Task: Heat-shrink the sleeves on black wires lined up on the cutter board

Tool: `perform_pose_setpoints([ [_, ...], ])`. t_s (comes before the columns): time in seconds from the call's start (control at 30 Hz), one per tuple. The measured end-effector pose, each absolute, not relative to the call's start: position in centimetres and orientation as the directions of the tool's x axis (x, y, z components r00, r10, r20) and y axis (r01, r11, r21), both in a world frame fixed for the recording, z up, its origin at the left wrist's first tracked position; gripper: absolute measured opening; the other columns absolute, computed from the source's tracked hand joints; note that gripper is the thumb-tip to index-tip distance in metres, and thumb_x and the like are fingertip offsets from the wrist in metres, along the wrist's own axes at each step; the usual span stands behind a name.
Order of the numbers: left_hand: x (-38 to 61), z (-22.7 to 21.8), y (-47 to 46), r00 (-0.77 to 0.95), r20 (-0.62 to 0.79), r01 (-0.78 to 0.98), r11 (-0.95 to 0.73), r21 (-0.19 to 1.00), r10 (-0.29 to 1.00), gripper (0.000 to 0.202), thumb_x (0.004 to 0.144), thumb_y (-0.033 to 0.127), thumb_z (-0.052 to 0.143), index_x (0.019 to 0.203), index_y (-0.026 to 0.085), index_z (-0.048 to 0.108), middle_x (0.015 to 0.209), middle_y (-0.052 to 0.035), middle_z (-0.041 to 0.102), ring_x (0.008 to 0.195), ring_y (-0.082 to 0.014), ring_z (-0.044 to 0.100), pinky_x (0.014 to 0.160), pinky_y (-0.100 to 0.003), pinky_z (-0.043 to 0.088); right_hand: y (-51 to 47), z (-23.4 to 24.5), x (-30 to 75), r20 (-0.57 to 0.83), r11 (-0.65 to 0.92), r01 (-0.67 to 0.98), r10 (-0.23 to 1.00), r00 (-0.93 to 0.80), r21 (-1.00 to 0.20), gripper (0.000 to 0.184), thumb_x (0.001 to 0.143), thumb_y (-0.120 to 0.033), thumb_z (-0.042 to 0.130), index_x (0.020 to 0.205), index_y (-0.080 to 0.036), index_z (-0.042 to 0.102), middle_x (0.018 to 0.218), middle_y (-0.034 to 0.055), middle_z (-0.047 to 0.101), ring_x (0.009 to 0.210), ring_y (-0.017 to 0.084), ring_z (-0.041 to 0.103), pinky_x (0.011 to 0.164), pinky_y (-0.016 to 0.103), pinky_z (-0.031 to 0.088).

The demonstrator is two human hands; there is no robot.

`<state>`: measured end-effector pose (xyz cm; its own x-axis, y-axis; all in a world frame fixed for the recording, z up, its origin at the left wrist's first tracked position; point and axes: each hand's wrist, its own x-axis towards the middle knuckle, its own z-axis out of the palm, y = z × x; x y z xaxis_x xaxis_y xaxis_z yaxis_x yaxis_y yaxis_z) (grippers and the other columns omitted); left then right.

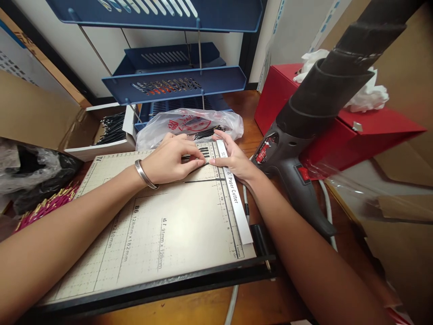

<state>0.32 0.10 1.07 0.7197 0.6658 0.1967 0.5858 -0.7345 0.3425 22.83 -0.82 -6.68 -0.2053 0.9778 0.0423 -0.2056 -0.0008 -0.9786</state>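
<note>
— On the near left, what is seen?
— A heap of pink sticks [43,205] is seen beside a black plastic bag [37,174]. Farther back, an open carton [101,133] filled with black tubing is found.

— And in the middle?
— A paper cutter [152,234] is laid flat on the wooden desk [260,302], its printed grid facing up. At its far end a row of short black tubes [204,151] is set on the board. They are pinched and pressed down by the left hand [169,159], on whose wrist a metal bangle [144,174] is worn.

— How is the right hand held?
— The right hand [234,161] is kept unclenched, its fingers stretched out; the tubes are touched by one fingertip, and the white cutter strip [235,198] is lain across by the rest. Nothing is grasped by it.

— What is placed beyond and to the right?
— A clear plastic bag [189,123] and blue trays [176,81] are set behind the board. Just right of the hand a grey heat gun [291,153] is propped, and a red box [341,131] is seen behind it.
</note>
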Motion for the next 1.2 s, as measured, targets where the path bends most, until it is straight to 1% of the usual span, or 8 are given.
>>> perform_pose_setpoints([
  [0.13,0.2,1.5,0.4,0.676,0.22,0.563,-0.685,0.462,0.703,0.047,0.106,0.045,0.045,0.089,0.02,0.081,0.075,-0.0048,0.072,0.081,-0.0235,0.06,0.086,-0.04,0.041,-0.7,-6.6,22.8,0.031,-0.008,-0.182,0.976,-0.214,-0.983,0.111,0.052,-0.031,0.095,0.154,-0.032,0.051,0.161,0.0082,0.049,0.129,0.03,0.063,0.124,0.05,0.048],
  [0.2,0.2,1.6,0.5,0.664,0.213,0.566,-0.667,0.484,0.717,0.051,0.107,0.046,0.041,0.089,0.019,0.08,0.075,-0.005,0.071,0.082,-0.0237,0.06,0.087,-0.04,0.041,-0.7,-6.7,22.8,0.031,-0.007,-0.174,0.976,-0.218,-0.985,0.113,0.052,-0.03,0.095,0.155,-0.032,0.05,0.16,0.0078,0.049,0.127,0.029,0.063,0.123,0.049,0.049],
  [0.3,0.3,1.5,0.3,0.662,0.192,0.613,-0.671,0.417,0.724,0.045,0.103,0.047,0.047,0.088,0.02,0.08,0.076,-0.0048,0.071,0.083,-0.0241,0.06,0.091,-0.042,0.038,-0.5,-7.0,23.0,0.037,-0.007,-0.183,0.971,-0.236,-0.983,0.113,0.053,-0.031,0.095,0.157,-0.035,0.05,0.162,0.0069,0.048,0.128,0.029,0.063,0.122,0.048,0.051],
  [0.4,0.3,1.4,0.2,0.687,0.18,0.624,-0.699,0.35,0.704,0.036,0.098,0.047,0.057,0.087,0.021,0.079,0.079,-0.0047,0.072,0.085,-0.0248,0.059,0.092,-0.043,0.035,-0.4,-7.1,23.1,0.041,-0.006,-0.193,0.97,-0.239,-0.981,0.112,0.053,-0.031,0.096,0.156,-0.036,0.051,0.162,0.0066,0.047,0.133,0.031,0.062,0.125,0.05,0.048],
  [0.53,-0.1,1.4,0.5,0.763,0.143,0.564,-0.757,0.329,0.63,0.027,0.096,0.043,0.063,0.088,0.022,0.078,0.084,-0.0038,0.076,0.086,-0.0242,0.059,0.09,-0.042,0.032,-0.4,-7.2,23.1,0.049,-0.001,-0.199,0.968,-0.247,-0.98,0.112,0.054,-0.031,0.097,0.155,-0.037,0.051,0.161,0.0065,0.048,0.135,0.032,0.061,0.126,0.053,0.047],
  [0.7,-0.6,1.8,0.8,0.827,0.121,0.49,-0.81,0.322,0.549,0.025,0.096,0.041,0.065,0.084,0.023,0.076,0.078,-0.0013,0.074,0.082,-0.022,0.056,0.086,-0.04,0.027,-0.4,-7.2,23.1,0.053,-0.002,-0.214,0.966,-0.253,-0.977,0.111,0.054,-0.03,0.097,0.155,-0.037,0.052,0.161,0.007,0.047,0.139,0.033,0.059,0.128,0.053,0.046],
  [0.9,-0.8,2.3,0.9,0.904,0.096,0.367,-0.87,0.328,0.418,0.018,0.094,0.039,0.067,0.089,0.022,0.074,0.084,-0.0004,0.075,0.083,-0.0212,0.058,0.085,-0.039,0.031,-0.5,-7.1,23.1,0.045,-0.008,-0.206,0.967,-0.253,-0.979,0.112,0.053,-0.03,0.096,0.154,-0.035,0.05,0.16,0.0079,0.045,0.138,0.033,0.06,0.129,0.054,0.045],
  [1.2,-0.8,2.8,0.7,0.927,0.037,0.342,-0.88,0.329,0.374,0.008,0.088,0.027,0.064,0.086,0.022,0.071,0.084,0.0006,0.074,0.082,-0.0192,0.062,0.088,-0.036,0.038,-0.3,-7.5,23.1,0.058,0.012,-0.194,0.97,-0.235,-0.981,0.109,0.053,-0.03,0.097,0.152,-0.037,0.053,0.16,0.0069,0.047,0.145,0.035,0.055,0.131,0.056,0.042],
])
